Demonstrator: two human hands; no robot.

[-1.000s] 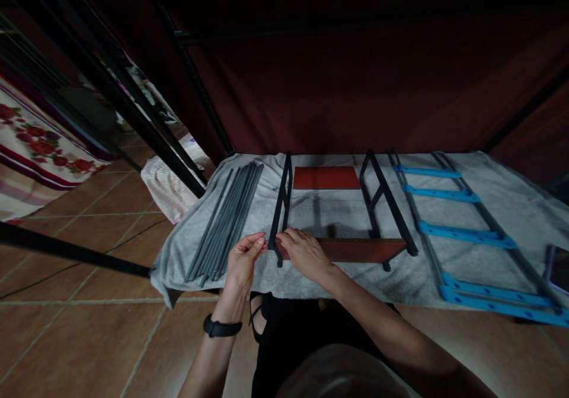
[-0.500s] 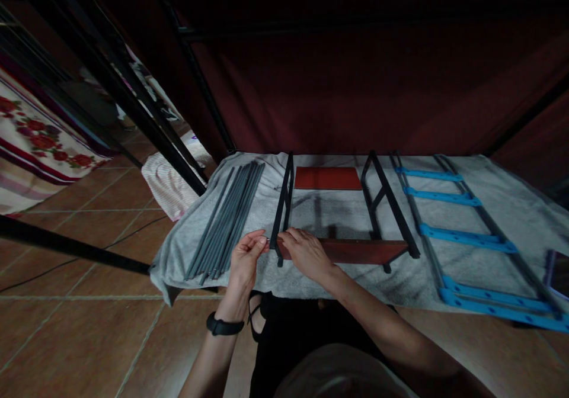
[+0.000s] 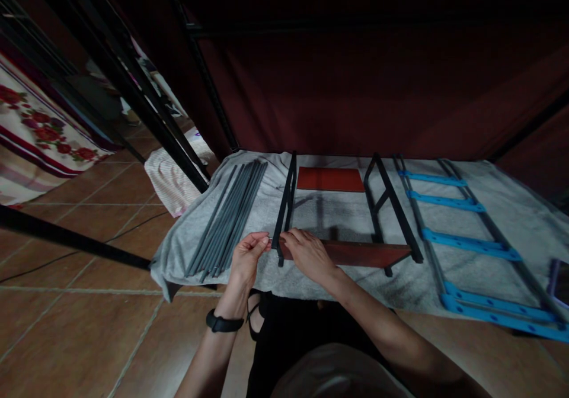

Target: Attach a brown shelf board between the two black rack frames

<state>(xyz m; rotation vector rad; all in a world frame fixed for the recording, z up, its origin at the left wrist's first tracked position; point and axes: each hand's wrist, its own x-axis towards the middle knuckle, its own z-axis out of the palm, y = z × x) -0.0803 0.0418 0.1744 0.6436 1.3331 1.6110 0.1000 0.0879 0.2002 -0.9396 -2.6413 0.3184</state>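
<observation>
A small screw (image 3: 268, 241) is pinched by the left hand (image 3: 246, 259) beside the black frame (image 3: 284, 208); the wooden board (image 3: 360, 252) is gripped by the right hand (image 3: 308, 256).

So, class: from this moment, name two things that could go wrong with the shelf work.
The left hand pinches something small at the black side frame; it could slip into the grey cloth. The right hand steadies the wooden shelf board; if it shifts, the joint may misalign.
</observation>
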